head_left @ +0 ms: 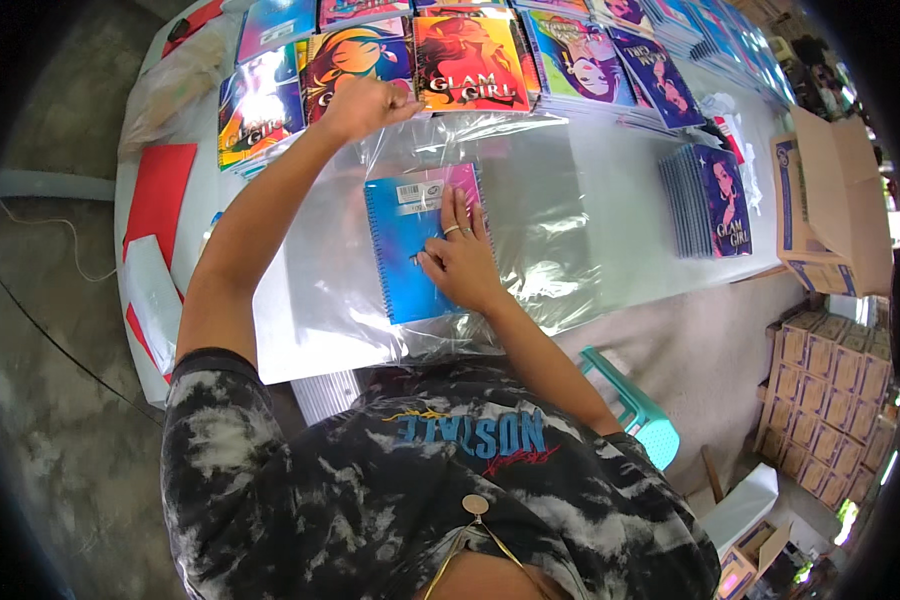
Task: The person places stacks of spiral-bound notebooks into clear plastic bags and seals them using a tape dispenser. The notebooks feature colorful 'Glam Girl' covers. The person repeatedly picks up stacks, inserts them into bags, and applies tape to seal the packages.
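A blue and pink spiral notebook [395,270] lies on a clear plastic sheet [545,230], its barcode label showing near the top. Pressed flat on its right half is my right hand [460,255], fingers stretched out, with a ring on one. My left hand [365,108] is closed at the far edge of the sheet, pinching the plastic beyond the notebook. Just behind that hand stand piles of notebooks, among them a red and yellow one [470,65] and a multicoloured one [355,60].
A stack of purple-covered notebooks [715,200] stands at the table's right, beside an open cardboard box [825,200]. Red sheets [160,190] and crumpled plastic [175,90] lie at the left. Below the table's edge are a teal stool [640,410] and stacked cartons [825,400].
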{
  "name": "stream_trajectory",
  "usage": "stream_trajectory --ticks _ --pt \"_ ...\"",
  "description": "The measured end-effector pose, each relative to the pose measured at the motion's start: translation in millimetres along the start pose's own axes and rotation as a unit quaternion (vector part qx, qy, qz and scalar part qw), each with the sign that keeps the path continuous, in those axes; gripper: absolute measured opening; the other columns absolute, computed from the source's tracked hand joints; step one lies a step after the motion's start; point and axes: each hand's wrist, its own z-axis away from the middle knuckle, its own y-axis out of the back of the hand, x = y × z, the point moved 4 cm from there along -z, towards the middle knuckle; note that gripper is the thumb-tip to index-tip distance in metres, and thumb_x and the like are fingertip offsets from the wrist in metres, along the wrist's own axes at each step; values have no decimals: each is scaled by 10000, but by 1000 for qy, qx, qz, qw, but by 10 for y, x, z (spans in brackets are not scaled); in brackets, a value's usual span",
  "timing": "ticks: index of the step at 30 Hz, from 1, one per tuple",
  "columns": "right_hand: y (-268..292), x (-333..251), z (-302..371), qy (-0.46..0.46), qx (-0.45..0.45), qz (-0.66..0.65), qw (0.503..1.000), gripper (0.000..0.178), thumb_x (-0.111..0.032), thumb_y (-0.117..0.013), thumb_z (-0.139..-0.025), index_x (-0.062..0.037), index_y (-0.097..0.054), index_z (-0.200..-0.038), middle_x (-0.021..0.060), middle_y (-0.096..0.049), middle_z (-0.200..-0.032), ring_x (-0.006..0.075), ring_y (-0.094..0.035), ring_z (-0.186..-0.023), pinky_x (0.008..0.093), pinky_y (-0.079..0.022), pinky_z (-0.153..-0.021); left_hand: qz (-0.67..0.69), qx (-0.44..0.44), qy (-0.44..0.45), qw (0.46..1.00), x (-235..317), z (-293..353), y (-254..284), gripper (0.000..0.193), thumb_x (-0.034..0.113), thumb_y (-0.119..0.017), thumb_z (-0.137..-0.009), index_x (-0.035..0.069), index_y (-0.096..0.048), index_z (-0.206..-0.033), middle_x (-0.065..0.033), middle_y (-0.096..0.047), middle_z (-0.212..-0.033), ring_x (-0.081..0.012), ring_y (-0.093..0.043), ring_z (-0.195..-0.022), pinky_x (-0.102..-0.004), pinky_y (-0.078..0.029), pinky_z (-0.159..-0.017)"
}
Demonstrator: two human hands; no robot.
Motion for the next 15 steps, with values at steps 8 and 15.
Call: stream_trajectory --ticks 8,15 --pt "41 27 1 -8 11 7 1000 253 -282 -570 -816 -60 -626 -708 276 -153 -1458 420 -122 -1365 515 -76 -1099 198 -25 272 942 561 64 138 560 611 -615 -713 74 -674 -860 -183 -659 -820 -361 -629 -784 -412 -490 -729" --pt "20 49 -35 -9 12 19 1000 251 -287 -560 -818 -63 -645 -742 233 -245 -1445 390 -161 -1364 515 -91 -1098 210 173 375 886 739 537 163 270 285 -554 -866 107 -610 -1061 -194 -611 -1031 -335 -579 -965 -404 -455 -787"
